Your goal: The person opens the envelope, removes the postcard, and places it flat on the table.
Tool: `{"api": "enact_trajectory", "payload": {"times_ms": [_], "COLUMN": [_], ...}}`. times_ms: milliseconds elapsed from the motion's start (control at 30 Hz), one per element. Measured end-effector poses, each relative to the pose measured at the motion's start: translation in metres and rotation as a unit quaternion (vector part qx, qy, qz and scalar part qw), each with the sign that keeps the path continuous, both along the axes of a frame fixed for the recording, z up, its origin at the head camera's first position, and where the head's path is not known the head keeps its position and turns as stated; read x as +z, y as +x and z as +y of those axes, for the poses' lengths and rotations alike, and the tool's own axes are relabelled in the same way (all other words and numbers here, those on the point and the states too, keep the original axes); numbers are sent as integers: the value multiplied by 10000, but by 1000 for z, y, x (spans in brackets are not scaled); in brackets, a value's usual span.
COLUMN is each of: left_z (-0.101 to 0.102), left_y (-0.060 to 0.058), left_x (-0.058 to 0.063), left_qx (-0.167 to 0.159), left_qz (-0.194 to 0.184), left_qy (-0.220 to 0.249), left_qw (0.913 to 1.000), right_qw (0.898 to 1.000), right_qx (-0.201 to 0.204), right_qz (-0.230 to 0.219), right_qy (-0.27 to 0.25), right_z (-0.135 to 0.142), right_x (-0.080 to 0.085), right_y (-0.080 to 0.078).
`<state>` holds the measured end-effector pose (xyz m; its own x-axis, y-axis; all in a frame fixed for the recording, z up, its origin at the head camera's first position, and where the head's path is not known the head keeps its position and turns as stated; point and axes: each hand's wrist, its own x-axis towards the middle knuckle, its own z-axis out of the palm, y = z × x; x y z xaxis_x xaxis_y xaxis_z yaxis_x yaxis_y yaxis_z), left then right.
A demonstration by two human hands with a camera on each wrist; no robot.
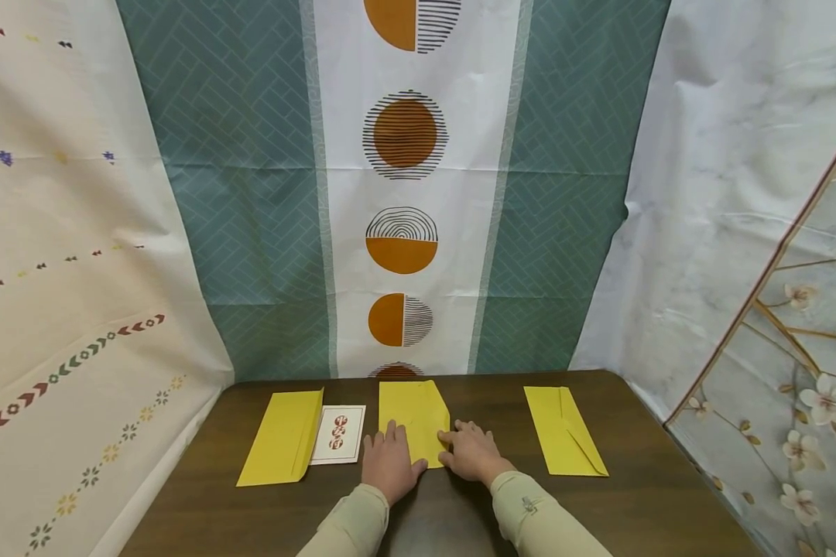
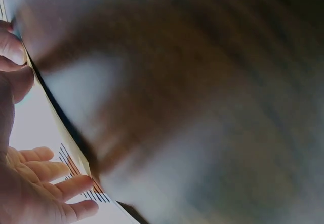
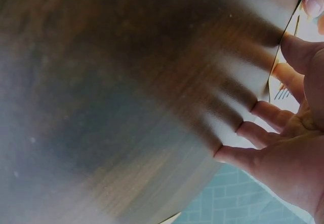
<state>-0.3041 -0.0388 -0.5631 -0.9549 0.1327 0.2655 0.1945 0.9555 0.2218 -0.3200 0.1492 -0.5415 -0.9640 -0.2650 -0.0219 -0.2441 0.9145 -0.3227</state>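
Note:
In the head view a yellow paper envelope (image 1: 411,410) lies on the dark wooden table, its angled side toward the right. My left hand (image 1: 388,463) rests on its lower left part, fingers stretched forward and the thumb reaching to the right. My right hand (image 1: 472,451) is at the envelope's right edge, its thumb and index finger touching it. The right wrist view shows the right hand's other fingertips (image 3: 218,153) down on the tabletop, spread apart. In the left wrist view the left hand's fingers (image 2: 76,186) lie spread at the envelope's thin edge.
To the left, another yellow envelope (image 1: 279,437) partly covers a white card (image 1: 348,433) with red print. A third yellow envelope (image 1: 564,433) lies at the right, seams showing. A patterned curtain (image 1: 251,232) hangs behind the table (image 1: 460,518).

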Motion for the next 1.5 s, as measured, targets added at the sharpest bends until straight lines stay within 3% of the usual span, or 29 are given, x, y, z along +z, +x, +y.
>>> {"api": "enact_trajectory", "payload": {"times_ms": [367, 700, 1200, 1500], "left_z": [17, 31, 39, 42], "left_y": [-3, -2, -8, -8], "left_x": [-2, 7, 2, 4], "left_qx": [504, 960, 1354, 1353], "left_qz": [77, -131, -160, -99], "left_qy": [-229, -158, 86, 166], "left_qw": [9984, 9952, 9906, 9906], "right_qw": [9999, 9998, 9998, 9996], "right_qx": [1, -39, -58, -45], "right_qz": [6, 83, 148, 247], "right_qy": [102, 192, 73, 95], "right_z": [-2, -4, -3, 0], "right_x": [1, -2, -6, -5], "right_y": [1, -1, 2, 1]}}
